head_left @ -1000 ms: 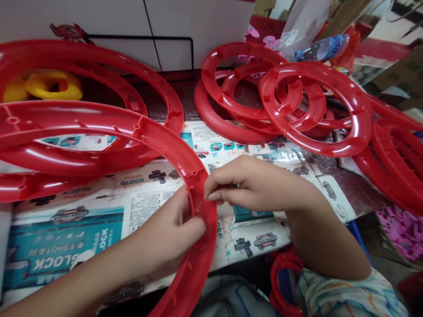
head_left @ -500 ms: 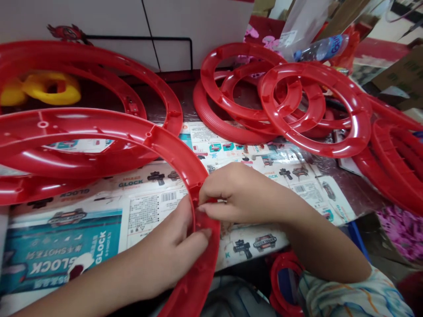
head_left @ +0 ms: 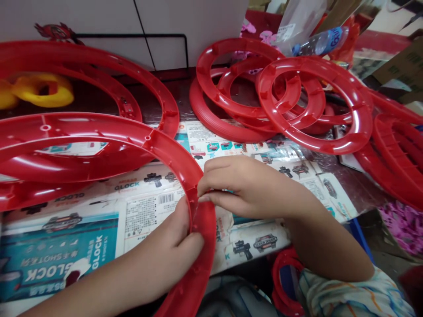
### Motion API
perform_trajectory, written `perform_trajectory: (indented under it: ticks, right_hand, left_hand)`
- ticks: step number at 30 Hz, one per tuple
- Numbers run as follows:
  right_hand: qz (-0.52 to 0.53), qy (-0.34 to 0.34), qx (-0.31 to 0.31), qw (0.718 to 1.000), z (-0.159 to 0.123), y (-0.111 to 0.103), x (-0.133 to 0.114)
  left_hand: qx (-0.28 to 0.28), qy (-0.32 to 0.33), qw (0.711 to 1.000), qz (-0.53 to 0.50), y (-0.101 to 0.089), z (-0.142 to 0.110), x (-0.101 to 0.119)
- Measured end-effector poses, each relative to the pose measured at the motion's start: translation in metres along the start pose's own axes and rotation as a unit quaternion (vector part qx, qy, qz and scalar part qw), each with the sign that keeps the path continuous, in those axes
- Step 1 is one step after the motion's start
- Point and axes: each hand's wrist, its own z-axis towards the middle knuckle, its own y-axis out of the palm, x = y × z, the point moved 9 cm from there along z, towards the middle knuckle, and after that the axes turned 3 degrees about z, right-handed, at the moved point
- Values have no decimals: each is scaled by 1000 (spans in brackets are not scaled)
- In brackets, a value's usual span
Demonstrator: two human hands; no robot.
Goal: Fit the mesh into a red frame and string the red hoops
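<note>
A large red plastic ring [head_left: 167, 147] with a hollow channel and small screw posts stretches from the left edge down to the front. My left hand [head_left: 176, 246] grips its near right section, the thumb lying over the channel. At the rim just above, my right hand [head_left: 231, 187] is closed in a pinch with its fingertips in the channel. Whatever those fingertips hold, if anything, is hidden. Under the ring lie printed cardboard sheets [head_left: 142, 220] on the table.
More large red rings [head_left: 170, 105] lean at the back left, near yellow plastic parts [head_left: 44, 90]. Smaller red rings [head_left: 313, 145] are piled at the back right, before a water bottle [head_left: 325, 42]. Pink pieces [head_left: 403, 229] fill a box at the right. A white panel [head_left: 109, 17] stands behind.
The view has shifted slightly. My right hand's fingertips have lifted a little off the channel floor, and my left hand keeps its hold on the ring.
</note>
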Motion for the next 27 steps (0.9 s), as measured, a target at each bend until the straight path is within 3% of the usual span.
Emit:
perform_trajectory:
  ticks: [5,13,19,24,27]
  right_hand:
    - [32,-10,42,999,1,-2,-2]
    - [79,28,25,996,4,5,8]
    - [71,29,44,996,3,5,9]
    - [34,41,17,998,3,11,7]
    - [41,33,0,999,4,14,5]
  left_hand:
    - [-48,-9,989,142,9,-4,-3]
    - [-96,-14,984,153,19,-5,-8]
    - [-38,-17,997,62,13,-7,-11]
    - [15,-100,987,-125,7,-6,-17]
    - [53,-72,988,-126,0,-1,-7]
